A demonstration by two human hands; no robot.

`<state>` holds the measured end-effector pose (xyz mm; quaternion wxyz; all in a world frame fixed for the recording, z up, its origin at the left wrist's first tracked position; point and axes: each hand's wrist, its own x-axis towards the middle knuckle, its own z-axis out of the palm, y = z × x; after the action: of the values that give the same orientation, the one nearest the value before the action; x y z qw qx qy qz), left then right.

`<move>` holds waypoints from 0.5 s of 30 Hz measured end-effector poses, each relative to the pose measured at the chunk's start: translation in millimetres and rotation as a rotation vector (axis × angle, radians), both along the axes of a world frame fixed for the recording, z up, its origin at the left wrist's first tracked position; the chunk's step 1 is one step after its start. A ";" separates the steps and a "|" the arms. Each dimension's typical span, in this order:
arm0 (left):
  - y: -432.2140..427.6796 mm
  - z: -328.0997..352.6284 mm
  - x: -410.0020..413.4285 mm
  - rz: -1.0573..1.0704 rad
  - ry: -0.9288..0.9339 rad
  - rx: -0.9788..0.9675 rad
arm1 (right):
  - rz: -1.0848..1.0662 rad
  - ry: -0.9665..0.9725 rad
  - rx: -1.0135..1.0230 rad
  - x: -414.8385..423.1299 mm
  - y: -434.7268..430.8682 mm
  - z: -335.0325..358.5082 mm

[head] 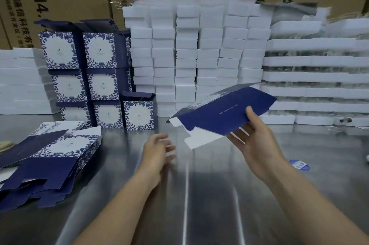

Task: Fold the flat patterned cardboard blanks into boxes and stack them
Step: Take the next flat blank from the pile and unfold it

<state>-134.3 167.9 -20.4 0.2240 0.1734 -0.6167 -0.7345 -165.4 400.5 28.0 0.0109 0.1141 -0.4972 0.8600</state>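
R hand (257, 141) is pinching a flat navy blank (225, 113), thumb on top, tilted, right of the folded-box stack (95, 79). L hand (157, 151), blurred, is hovering loose-fingered, empty. The flat-blank pile (46, 157) is lying front-left of that stack.

Flat blank (225, 111): unfolded, dark blue face up with one line of small white print. White flaps show along its near-left edge and a strip of floral pattern at the far edge. It is held tilted above the surface (199, 184), pinched at its near-right corner by the right hand (257, 141), thumb on top.

Pile of blanks (50, 161): lies flat at the left of the surface, loosely fanned. Navy panels, blue-and-white floral faces.

Folded boxes (95, 77): stand behind the pile, two columns three high plus a single box just to the right. White centres have floral borders, and the top flaps are open.
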 end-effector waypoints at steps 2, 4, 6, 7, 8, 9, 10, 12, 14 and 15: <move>-16.4 4.8 -2.2 0.016 0.035 0.258 | -0.006 -0.009 0.017 -2.7 9.8 3.5; -26.6 9.9 -0.3 -0.105 0.016 0.378 | 0.002 -0.033 0.075 -7.3 16.1 2.7; -29.7 13.5 -0.2 -0.248 0.016 0.401 | 0.017 -0.070 0.148 -11.5 19.2 0.4; -29.7 14.7 0.5 -0.283 0.014 0.385 | 0.015 -0.090 0.176 -13.8 19.5 -1.2; -29.1 15.3 0.4 -0.286 0.022 0.369 | 0.008 -0.110 0.193 -15.6 19.6 -2.7; -28.3 15.3 -0.3 -0.263 0.040 0.360 | -0.005 -0.127 0.203 -18.0 20.0 -4.7; -27.5 14.3 -0.7 -0.237 0.051 0.355 | -0.014 -0.142 0.210 -20.1 20.6 -7.2; -26.2 10.1 -0.5 -0.229 0.022 0.348 | -0.018 -0.159 0.226 -22.9 21.4 -12.9; -23.6 9.6 3.2 -0.263 -0.028 0.350 | -0.024 -0.180 0.220 -22.5 21.4 -17.5; -22.6 9.9 5.1 -0.282 -0.057 0.333 | -0.033 -0.189 0.209 -21.3 21.8 -19.2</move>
<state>-129.2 145.3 -10.5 0.0695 0.1406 -0.5110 -0.8452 -186.8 422.3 8.8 -0.0338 0.0248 -0.5848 0.8101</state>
